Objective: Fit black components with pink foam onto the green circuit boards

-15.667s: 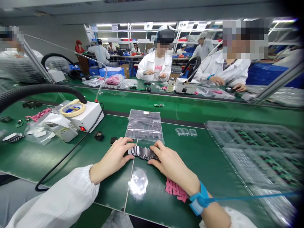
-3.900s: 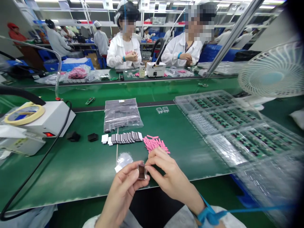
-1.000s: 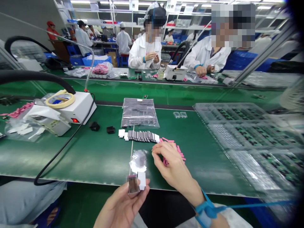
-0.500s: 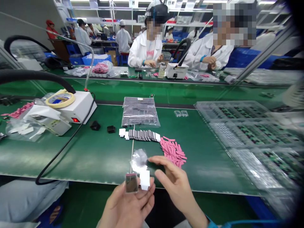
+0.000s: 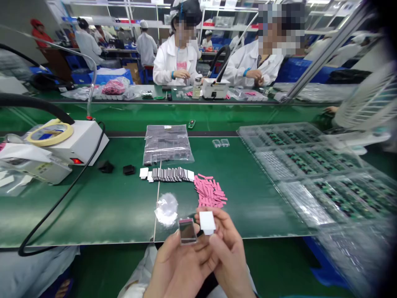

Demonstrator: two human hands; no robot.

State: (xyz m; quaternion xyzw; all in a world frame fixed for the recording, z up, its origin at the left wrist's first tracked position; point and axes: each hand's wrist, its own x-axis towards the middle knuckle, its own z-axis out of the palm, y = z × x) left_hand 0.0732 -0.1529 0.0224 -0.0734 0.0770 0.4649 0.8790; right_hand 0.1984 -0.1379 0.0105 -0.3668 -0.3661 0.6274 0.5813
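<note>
My left hand [image 5: 182, 263] is palm up near the front edge of the bench. Between its thumb and fingers sits a small dark rectangular panel [image 5: 187, 231] with clear edges and a pink strip along its top. Beside it, my right hand [image 5: 231, 248] grips a small white square piece [image 5: 206, 221] between thumb and fingers, touching the left fingertips. Just beyond lies a heap of clear round films [image 5: 167, 209]. Farther on are a row of overlapping white-and-dark squares [image 5: 170, 174] and a pile of pink strips [image 5: 209, 192].
A bag of dark strips [image 5: 167, 145] lies behind the row. Clear trays with green circuit boards [image 5: 300, 161] cover the right side. On the left stand a white box [image 5: 83, 142] with a cable and a tape roll [image 5: 51, 132]. Co-workers [image 5: 178, 62] sit across.
My right hand has come down to my left and taken hold of the white square piece. Both hands appear farther right, while the bench view has shifted left.
</note>
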